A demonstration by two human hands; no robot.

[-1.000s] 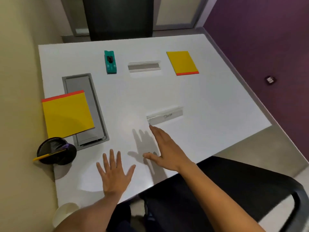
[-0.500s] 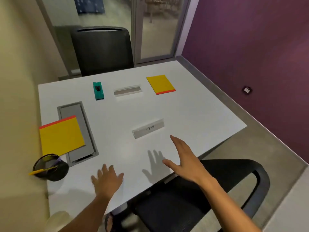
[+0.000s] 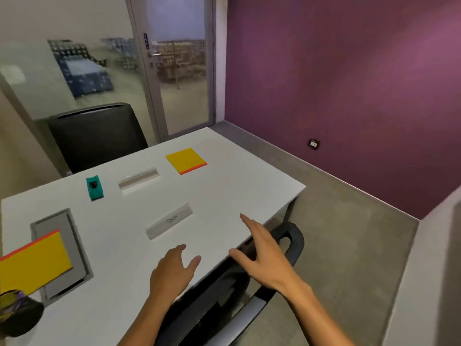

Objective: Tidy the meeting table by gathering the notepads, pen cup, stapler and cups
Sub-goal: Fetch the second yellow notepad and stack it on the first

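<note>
Both hands hover low over the near edge of the white table (image 3: 224, 196), holding nothing: the left hand (image 3: 172, 273) has its fingers loosely bent and apart, the right hand (image 3: 264, 250) has its fingers straight and spread, forefinger pointing to 11 o'clock. A clear name stand (image 3: 169, 221) lies just beyond the left hand at 12 o'clock; a second name stand (image 3: 138, 180) sits farther on. The green stapler (image 3: 94, 188) is at 10 o'clock, well apart from both hands. One yellow notepad (image 3: 185, 160) lies at the far side at 1 o'clock; the other yellow notepad (image 3: 32, 260) lies at 9 o'clock, overlapping a grey cable hatch (image 3: 74, 245) and cut off by the left frame edge. The black pen cup (image 3: 17, 313) at 8 o'clock is partly out of frame and blurred; its contents are hard to make out. A black chair (image 3: 249, 303) sits under the right hand at the table's near edge; another chair (image 3: 97, 136) stands at the far edge. Bare tabletop lies between the hands and the far notepad
</note>
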